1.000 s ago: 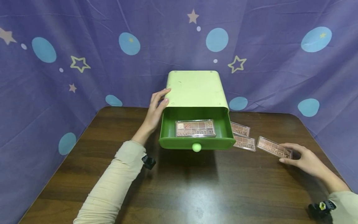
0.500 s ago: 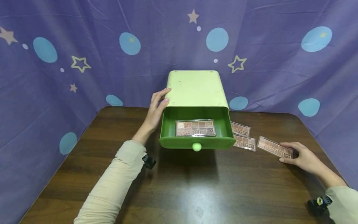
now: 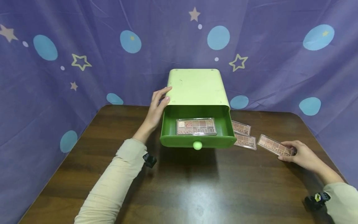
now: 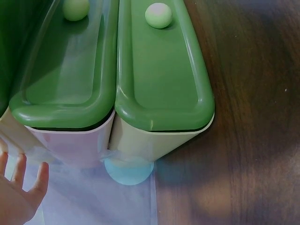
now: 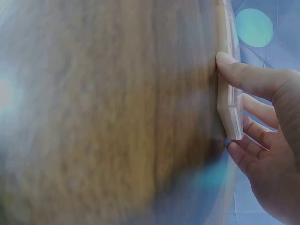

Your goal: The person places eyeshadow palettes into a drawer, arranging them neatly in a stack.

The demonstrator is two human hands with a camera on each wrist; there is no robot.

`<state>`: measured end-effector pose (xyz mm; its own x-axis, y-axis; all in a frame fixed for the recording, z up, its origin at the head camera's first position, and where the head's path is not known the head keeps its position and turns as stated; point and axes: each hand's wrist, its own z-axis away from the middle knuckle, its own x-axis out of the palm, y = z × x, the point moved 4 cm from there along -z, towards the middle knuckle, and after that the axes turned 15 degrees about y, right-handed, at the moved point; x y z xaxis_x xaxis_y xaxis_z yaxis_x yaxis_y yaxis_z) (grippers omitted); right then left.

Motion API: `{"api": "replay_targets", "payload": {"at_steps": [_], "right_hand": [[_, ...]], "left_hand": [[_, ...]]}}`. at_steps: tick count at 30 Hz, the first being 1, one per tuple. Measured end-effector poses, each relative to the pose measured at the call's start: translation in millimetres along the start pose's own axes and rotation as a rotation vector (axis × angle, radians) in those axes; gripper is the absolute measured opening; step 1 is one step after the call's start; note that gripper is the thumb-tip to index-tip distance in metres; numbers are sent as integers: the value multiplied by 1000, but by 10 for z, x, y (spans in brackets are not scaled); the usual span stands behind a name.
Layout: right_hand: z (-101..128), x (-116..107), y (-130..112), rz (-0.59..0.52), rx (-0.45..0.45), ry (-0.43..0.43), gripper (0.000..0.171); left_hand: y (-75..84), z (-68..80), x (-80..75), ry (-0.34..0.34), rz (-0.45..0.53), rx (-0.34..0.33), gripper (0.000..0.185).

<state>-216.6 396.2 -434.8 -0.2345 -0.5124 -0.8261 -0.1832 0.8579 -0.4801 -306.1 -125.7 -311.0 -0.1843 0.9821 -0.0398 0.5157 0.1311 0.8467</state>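
My left hand [image 3: 152, 115] rests its fingers against the upper left edge of a pale green drawer cabinet [image 3: 197, 87]. Its top green drawer [image 3: 174, 142] is pulled out, with one eyeshadow palette [image 3: 196, 127] lying flat inside. Far to the right, my right hand [image 3: 303, 156] pinches the right end of another eyeshadow palette [image 3: 272, 145] between thumb and fingers. The right wrist view shows the thumb [image 5: 248, 77] along one long edge of that palette [image 5: 229, 101], close to the tabletop. Two more palettes, one upper [image 3: 241, 128] and one lower [image 3: 246, 142], lie beside the cabinet, partly hidden by the drawer.
In the left wrist view, two lower drawers, one nearer the middle [image 4: 65, 75] and one at the bottom [image 4: 161, 70], are pushed in, each with a round knob. The dark wooden table [image 3: 173, 186] extends in front. A purple patterned curtain [image 3: 167, 37] surrounds the table's back and sides.
The head view shifts slightly, so everything sits a little higher in the picture. The right hand keeps its hold with a very small shift; the left hand stays on the cabinet.
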Motion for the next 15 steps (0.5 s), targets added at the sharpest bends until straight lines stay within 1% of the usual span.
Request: {"api": "replay_targets", "payload": {"at_steps": [3,6,11,15], "right_hand": [[-19,-25,7,-4,19,-13,69],[-21,-56,-7,-13,11,-1,67],[-5,-95,-65,-2,-9,39,63],[15,-155,-112,17,-13,85,64]], "left_hand": [[4,-13,7,-2,8,3,46],[4,-15,9,-4,9,2,46],[7,-6,-2,5,2,4,46],[-7,-3,-5,-1,-6,3,46]]}}
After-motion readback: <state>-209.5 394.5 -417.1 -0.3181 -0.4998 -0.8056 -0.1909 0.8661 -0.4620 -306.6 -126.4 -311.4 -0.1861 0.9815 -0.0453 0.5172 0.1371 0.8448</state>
